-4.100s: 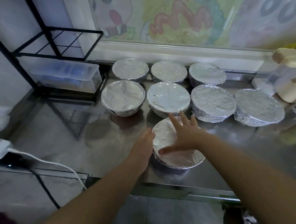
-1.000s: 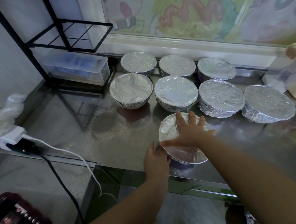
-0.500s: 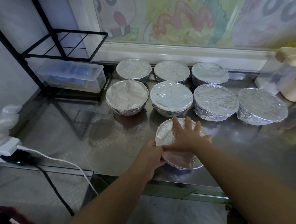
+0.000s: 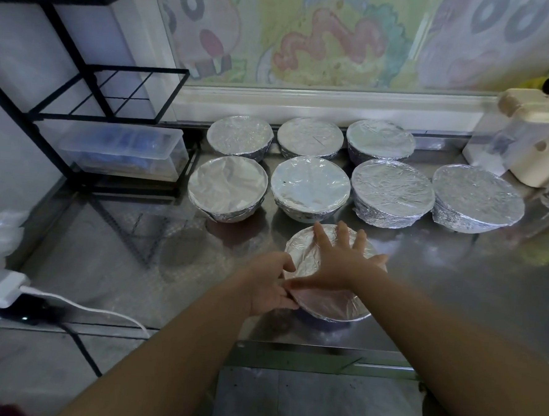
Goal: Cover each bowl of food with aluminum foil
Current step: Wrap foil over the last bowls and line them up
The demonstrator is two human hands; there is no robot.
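On the steel counter [image 4: 454, 299] the near bowl [image 4: 328, 307] stands wrapped in aluminum foil. My right hand [image 4: 340, 260] lies flat on its foil top with the fingers spread. At the bowl's left rim, my left hand [image 4: 268, 281] curls its thumb and fingers round the foil edge. Behind them stand several foil-covered bowls in two rows, among them one at the left [image 4: 226, 187], one in the middle [image 4: 310, 186] and a wide one at the right [image 4: 478, 197].
A black wire rack [image 4: 90, 93] holding a clear plastic box [image 4: 125, 150] fills the back left. A white plug block with its cable [image 4: 1, 294] lies front left beside a plastic bag. Cream-lidded containers [image 4: 528, 136] stand back right. The counter's front edge [image 4: 305, 357] runs just below the near bowl.
My left hand has moved from the bowl's front-left side up to its left rim and closed on the foil edge. My right hand stays flat on top.
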